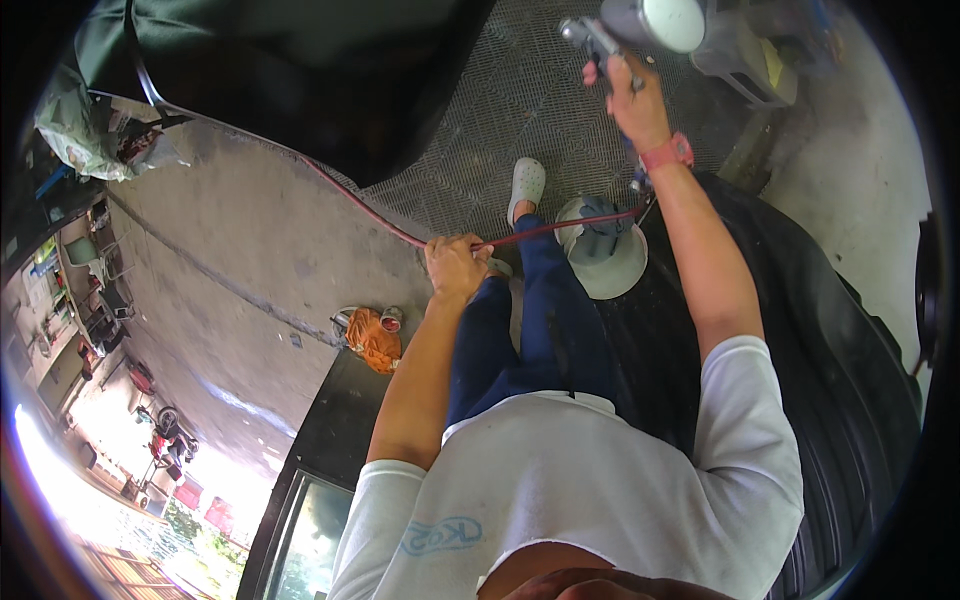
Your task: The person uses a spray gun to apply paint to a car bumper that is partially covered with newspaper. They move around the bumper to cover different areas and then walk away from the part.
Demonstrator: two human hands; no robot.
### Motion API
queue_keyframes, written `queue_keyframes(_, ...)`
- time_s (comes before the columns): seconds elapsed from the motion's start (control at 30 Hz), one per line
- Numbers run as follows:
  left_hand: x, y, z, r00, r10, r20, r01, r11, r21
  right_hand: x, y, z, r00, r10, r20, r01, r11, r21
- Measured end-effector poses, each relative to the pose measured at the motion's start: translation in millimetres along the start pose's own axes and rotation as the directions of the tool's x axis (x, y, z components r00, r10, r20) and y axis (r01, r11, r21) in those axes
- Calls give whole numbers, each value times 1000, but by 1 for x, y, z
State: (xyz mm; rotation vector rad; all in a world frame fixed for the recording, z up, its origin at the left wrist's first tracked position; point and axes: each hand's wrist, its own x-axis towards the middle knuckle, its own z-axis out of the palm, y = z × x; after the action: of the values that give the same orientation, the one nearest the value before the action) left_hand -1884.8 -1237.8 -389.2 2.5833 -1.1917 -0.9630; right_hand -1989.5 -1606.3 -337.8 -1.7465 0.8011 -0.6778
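At the upper right, my right hand [632, 95] is closed around the handle of a silver spray gun [597, 38]. A white round cup [672, 24] sits beside the gun's head and seems to be attached to it. My left hand [458, 265] grips a thin red hose [390, 228] in front of my legs. From there the hose runs up left to the dark glossy panel [300, 80] and right, past a pale bucket [618, 272], toward my right forearm. Something grey-blue [605, 235] is in the bucket; its kind is unclear.
A black ribbed panel [830, 420] stretches along my right side. An orange cloth [375, 342] and a small can [391, 318] lie on a dark surface at left. Plastic bags [85, 130] hang upper left. A pale plastic stool [750, 60] stands upper right. Patterned matting [530, 80] covers the floor ahead.
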Motion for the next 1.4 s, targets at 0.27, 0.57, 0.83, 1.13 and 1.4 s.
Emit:
queue_keyframes(0.27, 13, -6, 12, 998, -35, -46, 34, 999, -13, 21, 26, -4, 997, -44, -60, 39, 995, -88)
queue_keyframes(0.57, 23, 11, 23, 959, -44, 280, -4, 985, 170, -128, 81, 73, 828, -199, 525, 248, 968, -25)
queue_keyframes(0.83, 16, -12, 44, 915, -67, 398, -92, 926, 367, -157, 79, 127, 731, -79, 677, 204, 973, -106)
queue_keyframes(1.13, 11, -34, 50, 964, -62, 259, 16, 984, 177, -105, 81, 101, 932, -109, 345, 169, 974, -149)
queue_keyframes(1.4, 11, -83, 24, 956, -274, 104, 264, 960, 94, -49, 78, 72, 978, -96, -184, 86, 994, -63)
